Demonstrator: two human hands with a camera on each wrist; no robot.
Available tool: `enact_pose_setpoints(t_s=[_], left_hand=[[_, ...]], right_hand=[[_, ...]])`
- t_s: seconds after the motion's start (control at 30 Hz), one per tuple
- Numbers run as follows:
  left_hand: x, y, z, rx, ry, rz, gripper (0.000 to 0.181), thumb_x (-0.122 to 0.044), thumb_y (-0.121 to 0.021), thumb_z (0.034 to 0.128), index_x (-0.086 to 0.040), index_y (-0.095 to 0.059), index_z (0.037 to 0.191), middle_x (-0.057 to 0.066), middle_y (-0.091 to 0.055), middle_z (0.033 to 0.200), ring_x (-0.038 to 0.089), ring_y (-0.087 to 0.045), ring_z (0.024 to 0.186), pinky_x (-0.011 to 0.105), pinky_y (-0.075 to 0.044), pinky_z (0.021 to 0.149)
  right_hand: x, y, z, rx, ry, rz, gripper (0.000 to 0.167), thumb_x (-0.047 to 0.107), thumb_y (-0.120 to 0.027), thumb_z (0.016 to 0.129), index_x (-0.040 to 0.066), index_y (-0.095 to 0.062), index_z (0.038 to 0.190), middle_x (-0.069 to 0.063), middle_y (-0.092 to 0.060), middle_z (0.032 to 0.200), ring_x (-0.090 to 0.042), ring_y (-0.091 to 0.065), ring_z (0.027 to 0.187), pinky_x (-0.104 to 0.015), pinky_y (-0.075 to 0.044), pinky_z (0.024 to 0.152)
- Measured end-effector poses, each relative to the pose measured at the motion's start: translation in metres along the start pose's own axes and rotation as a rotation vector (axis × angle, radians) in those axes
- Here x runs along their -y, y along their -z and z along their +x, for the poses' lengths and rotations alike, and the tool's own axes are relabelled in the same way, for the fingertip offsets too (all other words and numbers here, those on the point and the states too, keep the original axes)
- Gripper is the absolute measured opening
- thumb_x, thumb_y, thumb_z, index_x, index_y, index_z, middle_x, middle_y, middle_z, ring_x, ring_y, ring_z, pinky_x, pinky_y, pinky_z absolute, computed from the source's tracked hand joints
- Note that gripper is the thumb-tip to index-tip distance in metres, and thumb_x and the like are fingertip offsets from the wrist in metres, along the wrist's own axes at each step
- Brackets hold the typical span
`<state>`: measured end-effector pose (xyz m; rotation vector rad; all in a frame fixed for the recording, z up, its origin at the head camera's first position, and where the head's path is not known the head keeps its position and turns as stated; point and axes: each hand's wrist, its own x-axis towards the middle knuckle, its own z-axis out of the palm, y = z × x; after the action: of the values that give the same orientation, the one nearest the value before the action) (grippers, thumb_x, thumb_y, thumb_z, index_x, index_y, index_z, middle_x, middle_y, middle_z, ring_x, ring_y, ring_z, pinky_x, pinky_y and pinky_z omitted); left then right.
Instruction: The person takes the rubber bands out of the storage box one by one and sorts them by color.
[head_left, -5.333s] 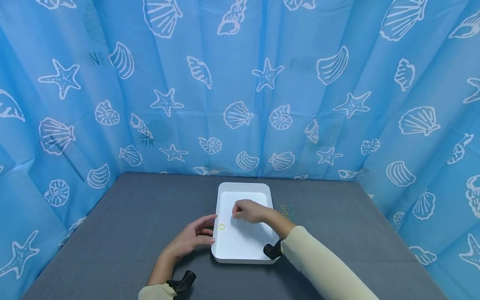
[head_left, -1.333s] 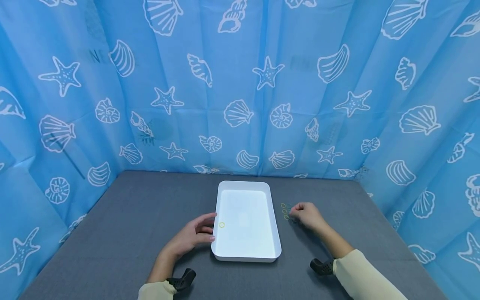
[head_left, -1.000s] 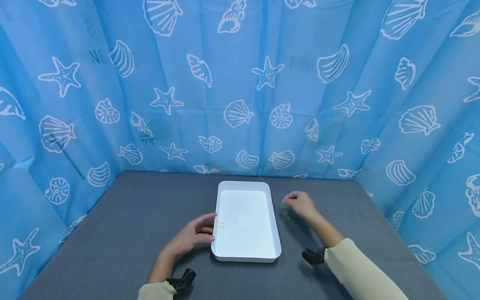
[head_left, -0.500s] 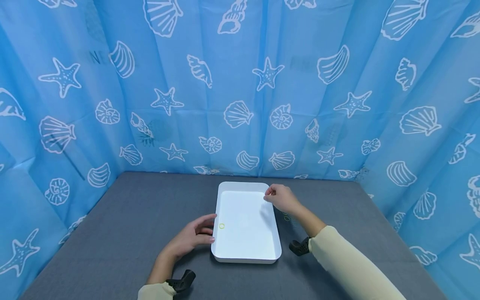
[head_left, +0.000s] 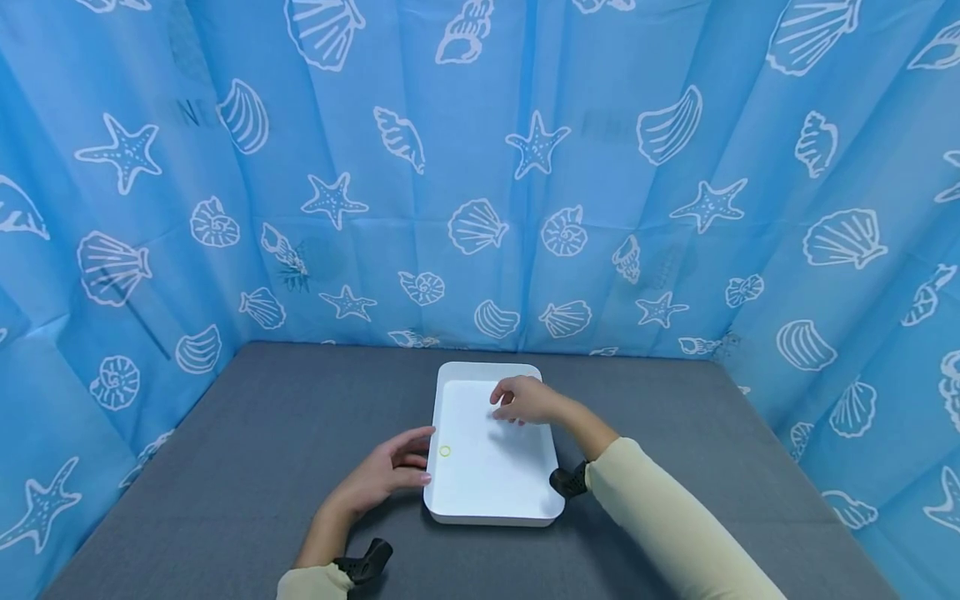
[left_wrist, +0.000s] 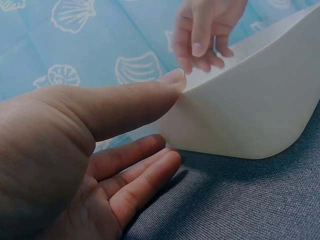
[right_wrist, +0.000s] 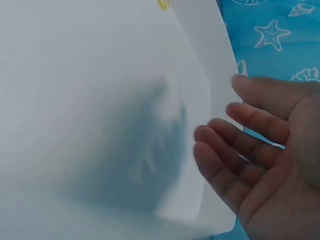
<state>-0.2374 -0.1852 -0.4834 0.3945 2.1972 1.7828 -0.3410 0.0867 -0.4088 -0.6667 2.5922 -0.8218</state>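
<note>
A white rectangular tray lies on the grey table. My left hand rests at its left side; in the left wrist view the thumb tip touches the rim and the fingers lie extended near the wall. Over the far half of the tray hovers my right hand. In the right wrist view its fingers are loosely spread, with nothing visible between them and a shadow cast on the tray floor. A thin yellow ring lies inside near the tray's left wall, also glimpsed as a yellow loop in the right wrist view.
The grey cloth-covered table extends around the tray. Behind it and along both sides hangs a blue curtain with white shell prints. My right forearm covers the spot just right of the tray.
My right hand has moved left from the small rings beside the tray to above the tray, and its fingers have spread. My left hand and the yellow ring in the tray have stayed put.
</note>
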Motion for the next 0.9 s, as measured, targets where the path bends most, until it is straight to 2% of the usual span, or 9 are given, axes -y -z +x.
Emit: enact_pose_setpoints(t_s=[0.17, 0.37, 0.53, 0.7, 0.9], left_hand=[[0.002, 0.001, 0.001, 0.003, -0.002, -0.01, 0.069, -0.018, -0.073, 0.0884, -0.009, -0.039, 0.148, 0.018, -0.049, 0.138, 0.028, -0.054, 0.112, 0.041, -0.048, 0.089], [0.003, 0.001, 0.0, 0.002, -0.003, -0.008, 0.069, -0.019, -0.073, 0.0888, -0.009, -0.039, 0.148, 0.018, -0.049, 0.138, 0.028, -0.054, 0.113, 0.042, -0.047, 0.089], [0.003, 0.001, 0.0, -0.001, -0.002, -0.007, 0.069, -0.018, -0.073, 0.0888, -0.009, -0.04, 0.148, 0.018, -0.049, 0.138, 0.028, -0.054, 0.113, 0.042, -0.048, 0.089], [0.002, 0.001, 0.0, 0.0, -0.001, -0.009, 0.069, -0.018, -0.073, 0.0888, -0.009, -0.04, 0.148, 0.018, -0.048, 0.139, 0.028, -0.054, 0.113, 0.042, -0.048, 0.089], [0.002, 0.001, 0.001, 0.01, -0.009, -0.013, 0.068, -0.018, -0.072, 0.0893, -0.009, -0.039, 0.148, 0.018, -0.048, 0.139, 0.029, -0.054, 0.114, 0.041, -0.048, 0.09]], right_hand=[[0.006, -0.006, 0.006, 0.086, 0.031, -0.01, 0.026, 0.011, -0.072, 0.088, 0.004, -0.066, 0.112, 0.0, -0.063, 0.089, -0.017, -0.061, 0.077, -0.03, -0.051, 0.069], [0.009, -0.018, 0.013, 0.117, 0.056, -0.005, 0.033, 0.011, -0.076, 0.084, 0.007, -0.066, 0.115, -0.004, -0.064, 0.101, -0.015, -0.059, 0.089, -0.032, -0.05, 0.075], [0.011, -0.026, 0.018, 0.136, 0.096, 0.034, 0.035, 0.009, -0.076, 0.084, 0.006, -0.066, 0.118, -0.004, -0.065, 0.104, -0.017, -0.058, 0.097, -0.034, -0.048, 0.084], [0.014, -0.034, 0.024, 0.16, 0.133, 0.085, 0.036, 0.005, -0.075, 0.084, 0.004, -0.065, 0.119, -0.007, -0.065, 0.105, -0.018, -0.057, 0.096, -0.034, -0.047, 0.088], [0.016, -0.044, 0.031, 0.194, 0.139, 0.151, 0.035, 0.0, -0.074, 0.083, 0.004, -0.065, 0.117, -0.007, -0.064, 0.102, -0.015, -0.056, 0.09, -0.031, -0.047, 0.084]])
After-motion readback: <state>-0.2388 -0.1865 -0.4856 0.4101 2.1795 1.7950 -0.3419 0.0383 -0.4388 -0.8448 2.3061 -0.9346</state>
